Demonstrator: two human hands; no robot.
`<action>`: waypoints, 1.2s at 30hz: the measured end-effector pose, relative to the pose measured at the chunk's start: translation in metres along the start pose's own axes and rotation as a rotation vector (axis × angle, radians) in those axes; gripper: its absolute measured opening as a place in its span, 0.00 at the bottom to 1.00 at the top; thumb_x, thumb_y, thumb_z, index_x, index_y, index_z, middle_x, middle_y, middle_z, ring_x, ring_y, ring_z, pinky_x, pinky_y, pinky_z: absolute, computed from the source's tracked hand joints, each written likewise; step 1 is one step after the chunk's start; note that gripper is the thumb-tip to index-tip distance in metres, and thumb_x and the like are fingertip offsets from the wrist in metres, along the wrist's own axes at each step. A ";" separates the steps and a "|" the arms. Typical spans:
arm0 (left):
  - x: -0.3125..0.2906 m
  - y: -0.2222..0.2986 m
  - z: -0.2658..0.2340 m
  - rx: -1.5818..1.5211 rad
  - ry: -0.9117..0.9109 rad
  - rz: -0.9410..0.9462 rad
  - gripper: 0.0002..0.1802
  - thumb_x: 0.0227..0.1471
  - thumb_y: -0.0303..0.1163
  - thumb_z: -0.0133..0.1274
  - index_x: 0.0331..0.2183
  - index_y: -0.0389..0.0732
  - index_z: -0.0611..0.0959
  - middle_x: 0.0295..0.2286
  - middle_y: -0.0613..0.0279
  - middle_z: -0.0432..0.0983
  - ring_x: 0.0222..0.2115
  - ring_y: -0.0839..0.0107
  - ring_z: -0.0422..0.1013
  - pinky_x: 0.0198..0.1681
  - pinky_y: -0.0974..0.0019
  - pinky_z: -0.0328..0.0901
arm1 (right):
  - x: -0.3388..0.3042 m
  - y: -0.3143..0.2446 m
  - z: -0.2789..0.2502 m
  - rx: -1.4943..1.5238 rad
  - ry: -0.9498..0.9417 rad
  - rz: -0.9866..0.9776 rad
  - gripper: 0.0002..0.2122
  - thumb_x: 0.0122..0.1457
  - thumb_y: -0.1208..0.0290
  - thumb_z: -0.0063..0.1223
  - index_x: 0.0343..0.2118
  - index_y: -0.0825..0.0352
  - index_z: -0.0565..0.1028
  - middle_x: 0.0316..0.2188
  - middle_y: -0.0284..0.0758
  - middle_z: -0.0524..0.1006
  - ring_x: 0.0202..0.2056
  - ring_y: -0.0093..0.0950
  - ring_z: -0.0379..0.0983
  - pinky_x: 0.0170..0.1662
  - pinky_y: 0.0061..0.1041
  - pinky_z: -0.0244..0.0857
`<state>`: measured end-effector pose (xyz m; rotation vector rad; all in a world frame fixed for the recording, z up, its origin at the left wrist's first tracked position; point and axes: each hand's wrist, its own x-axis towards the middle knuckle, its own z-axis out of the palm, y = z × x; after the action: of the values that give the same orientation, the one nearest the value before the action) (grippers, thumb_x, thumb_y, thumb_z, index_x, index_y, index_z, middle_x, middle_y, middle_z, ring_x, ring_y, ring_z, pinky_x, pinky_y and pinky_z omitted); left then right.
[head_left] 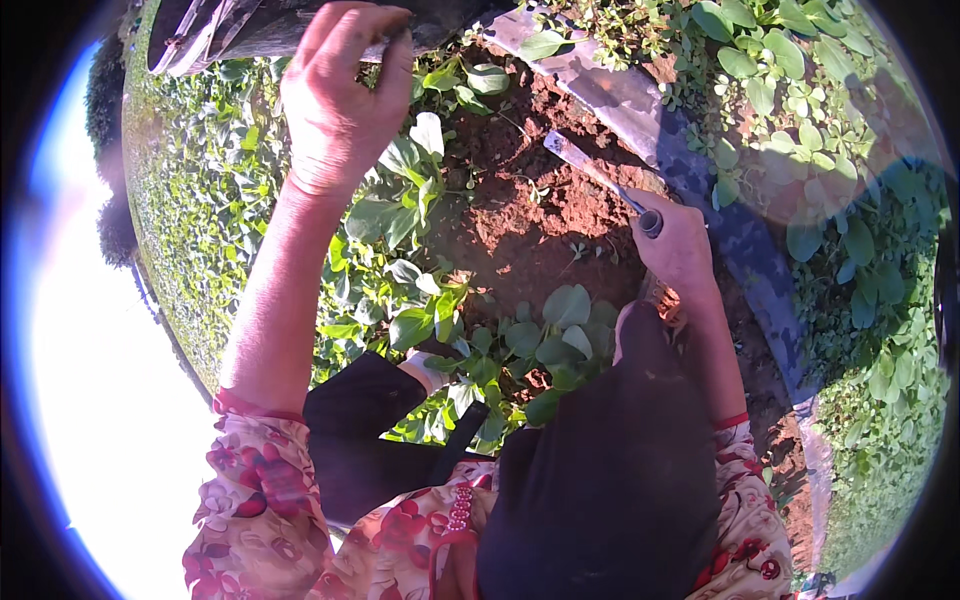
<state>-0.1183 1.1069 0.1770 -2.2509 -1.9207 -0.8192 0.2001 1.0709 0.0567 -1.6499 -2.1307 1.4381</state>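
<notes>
My left hand point(345, 95) is raised at the top, over the edge of a dark container or bag point(435, 22). Its fingers curl in and the thumb comes close to the index fingertip, which looks dark with soil; what lies between them, if anything, I cannot make out. In my right hand point(680, 245) is a narrow hand trowel point(590, 168), its flat metal blade pointing up and left above reddish, crumbly soil point(530, 225). Leafy green plants point(405, 200) grow between my arms, and more broad leaves point(565, 325) stand close in front of my knee.
A strip of plastic sheet point(745, 250) runs along the right of the dug soil. Beyond it grows a dense bed of greens point(880, 250). More low greens point(205, 170) cover the left side. My dark-clothed knees point(600, 490) fill the lower middle.
</notes>
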 end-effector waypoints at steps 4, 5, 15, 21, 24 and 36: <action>-0.117 0.024 0.082 -0.072 -0.518 -0.159 0.18 0.41 0.26 0.55 0.39 0.45 0.78 0.35 0.58 0.70 0.39 0.59 0.69 0.41 0.60 0.67 | -0.007 0.000 0.000 -0.007 0.051 -0.072 0.14 0.51 0.67 0.50 0.42 0.55 0.77 0.28 0.45 0.76 0.32 0.45 0.73 0.36 0.38 0.68; -0.138 0.029 0.096 0.006 -0.658 -0.186 0.22 0.39 0.25 0.54 0.42 0.46 0.77 0.38 0.56 0.68 0.41 0.56 0.66 0.43 0.58 0.66 | -0.009 0.000 -0.002 -0.006 0.030 -0.055 0.14 0.51 0.67 0.50 0.42 0.55 0.77 0.27 0.45 0.76 0.32 0.45 0.73 0.36 0.38 0.68; -0.111 0.004 0.138 -0.049 -0.523 -0.593 0.09 0.50 0.29 0.46 0.36 0.41 0.74 0.31 0.49 0.74 0.38 0.52 0.69 0.42 0.55 0.64 | -0.012 0.011 0.005 -0.026 0.051 0.007 0.13 0.53 0.65 0.48 0.41 0.52 0.77 0.27 0.44 0.76 0.32 0.46 0.72 0.36 0.39 0.67; -0.068 -0.136 0.158 0.442 -0.589 -0.696 0.21 0.52 0.42 0.46 0.44 0.40 0.77 0.46 0.50 0.68 0.51 0.52 0.61 0.52 0.53 0.57 | 0.006 0.005 0.018 0.176 0.081 -0.217 0.13 0.47 0.77 0.54 0.39 0.66 0.76 0.20 0.43 0.73 0.21 0.34 0.73 0.28 0.28 0.66; -0.048 -0.087 0.184 0.309 -0.949 -0.884 0.37 0.52 0.56 0.47 0.56 0.42 0.65 0.58 0.53 0.56 0.60 0.53 0.49 0.60 0.50 0.47 | 0.005 0.033 0.015 0.256 0.078 -0.121 0.13 0.47 0.76 0.55 0.39 0.64 0.76 0.22 0.44 0.73 0.23 0.39 0.73 0.28 0.29 0.67; -0.053 -0.075 -0.004 0.117 -0.088 -0.799 0.10 0.52 0.29 0.47 0.34 0.35 0.78 0.22 0.56 0.74 0.20 0.70 0.69 0.26 0.67 0.64 | 0.005 -0.003 0.007 0.068 0.062 -0.019 0.14 0.48 0.74 0.55 0.40 0.64 0.78 0.20 0.44 0.74 0.21 0.34 0.71 0.30 0.26 0.65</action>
<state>-0.1937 1.0734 0.1364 -1.4322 -2.8541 -0.6249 0.1916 1.0705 0.0530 -1.6239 -2.0363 1.4183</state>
